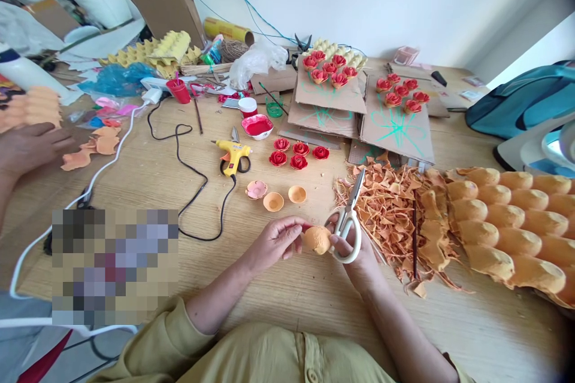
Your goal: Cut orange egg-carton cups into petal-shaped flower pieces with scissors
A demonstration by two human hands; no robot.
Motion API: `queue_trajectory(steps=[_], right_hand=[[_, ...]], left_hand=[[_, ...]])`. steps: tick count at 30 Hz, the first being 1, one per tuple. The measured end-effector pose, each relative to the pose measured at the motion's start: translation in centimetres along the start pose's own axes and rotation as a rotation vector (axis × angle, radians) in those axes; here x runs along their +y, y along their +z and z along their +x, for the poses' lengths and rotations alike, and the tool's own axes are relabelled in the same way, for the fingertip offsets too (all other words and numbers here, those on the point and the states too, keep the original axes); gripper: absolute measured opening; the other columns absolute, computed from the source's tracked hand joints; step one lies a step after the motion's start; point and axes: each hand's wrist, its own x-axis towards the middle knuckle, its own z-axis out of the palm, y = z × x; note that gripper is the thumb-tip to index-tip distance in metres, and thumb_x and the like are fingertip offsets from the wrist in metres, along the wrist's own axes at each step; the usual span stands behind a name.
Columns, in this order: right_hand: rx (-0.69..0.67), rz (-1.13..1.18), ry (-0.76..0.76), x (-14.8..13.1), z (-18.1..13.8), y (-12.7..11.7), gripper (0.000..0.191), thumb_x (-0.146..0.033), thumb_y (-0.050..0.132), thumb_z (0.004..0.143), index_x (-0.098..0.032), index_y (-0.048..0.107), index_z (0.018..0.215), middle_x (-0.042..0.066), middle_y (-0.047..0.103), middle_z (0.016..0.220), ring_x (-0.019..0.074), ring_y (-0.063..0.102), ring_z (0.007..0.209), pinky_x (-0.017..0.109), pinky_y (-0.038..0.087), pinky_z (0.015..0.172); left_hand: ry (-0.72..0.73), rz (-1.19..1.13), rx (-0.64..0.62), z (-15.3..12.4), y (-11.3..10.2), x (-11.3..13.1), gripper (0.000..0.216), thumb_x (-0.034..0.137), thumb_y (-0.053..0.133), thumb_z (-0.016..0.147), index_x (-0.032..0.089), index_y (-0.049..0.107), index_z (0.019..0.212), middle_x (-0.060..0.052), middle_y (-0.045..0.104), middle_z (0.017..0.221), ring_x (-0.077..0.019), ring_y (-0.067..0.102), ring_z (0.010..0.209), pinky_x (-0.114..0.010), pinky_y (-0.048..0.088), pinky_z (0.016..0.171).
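My left hand pinches an orange cup cut from an egg carton at its left edge. The cup's bumpy rounded outside faces me. My right hand has its fingers in the white-handled scissors, whose blades point up and away from me; its fingertips also touch the cup's right side. Beyond my hands lie two cut orange cups and a petal-edged pink one. To the right of the scissors is a heap of orange carton scraps.
Orange egg trays fill the right side. A yellow glue gun with a black cord lies over dark-handled scissors. Several red paper roses stand ahead; others sit on cardboard sheets. Red paint fills a bowl. Another person's hand is at left.
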Motion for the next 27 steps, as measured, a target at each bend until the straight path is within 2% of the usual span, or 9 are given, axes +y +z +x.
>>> queue_trajectory(steps=[3,9,16,19,23,27], right_hand=[[0.022,0.094,0.009,0.19,0.17,0.09,0.040,-0.039,0.078,0.073,-0.024,0.055,0.101,-0.002,0.057,0.080,0.0153,0.050,0.067,0.027,0.041,0.061],[-0.015,0.116,0.041,0.38,0.10,0.23,0.039,-0.038,0.080,0.073,-0.024,0.056,0.101,-0.001,0.061,0.080,0.0153,0.053,0.069,0.027,0.042,0.064],[-0.024,0.081,0.055,0.51,-0.01,0.15,0.039,-0.038,0.082,0.073,-0.023,0.058,0.101,-0.001,0.062,0.080,0.0139,0.053,0.067,0.026,0.042,0.062],[-0.033,0.101,0.060,0.64,-0.04,0.07,0.037,-0.037,0.080,0.075,-0.023,0.059,0.102,-0.001,0.062,0.079,0.0136,0.053,0.067,0.025,0.042,0.061],[-0.068,0.184,0.042,0.70,0.04,0.01,0.035,-0.034,0.079,0.078,-0.024,0.057,0.104,0.000,0.064,0.082,0.0138,0.055,0.071,0.026,0.044,0.067],[-0.084,0.174,0.009,0.91,0.04,-0.10,0.034,-0.031,0.078,0.080,-0.024,0.057,0.106,0.001,0.065,0.088,0.0136,0.055,0.074,0.026,0.044,0.069]], left_hand=[[-0.016,-0.155,-0.026,-0.02,0.24,-0.14,0.036,0.047,0.057,0.090,0.013,0.063,0.100,-0.003,0.061,0.069,-0.0098,0.052,0.055,-0.020,0.037,0.046],[-0.014,-0.245,-0.006,0.08,0.32,-0.18,0.029,0.041,0.069,0.084,0.013,0.061,0.086,0.000,0.059,0.066,-0.0067,0.051,0.051,-0.018,0.040,0.047],[-0.067,-0.375,0.022,0.15,0.24,0.00,0.031,0.038,0.079,0.074,0.013,0.063,0.083,0.003,0.057,0.069,-0.0046,0.048,0.050,-0.020,0.047,0.049],[-0.096,-0.428,0.049,0.27,0.20,-0.03,0.029,0.036,0.078,0.075,0.013,0.063,0.083,0.003,0.058,0.066,-0.0050,0.048,0.049,-0.020,0.048,0.048],[-0.148,-0.565,0.118,0.52,-0.03,-0.16,0.032,0.037,0.081,0.071,0.013,0.064,0.084,0.002,0.059,0.060,-0.0058,0.048,0.046,-0.019,0.048,0.045],[-0.176,-0.625,0.152,0.65,-0.07,-0.28,0.034,0.035,0.084,0.068,0.012,0.065,0.083,0.002,0.060,0.058,-0.0060,0.049,0.044,-0.019,0.049,0.042]])
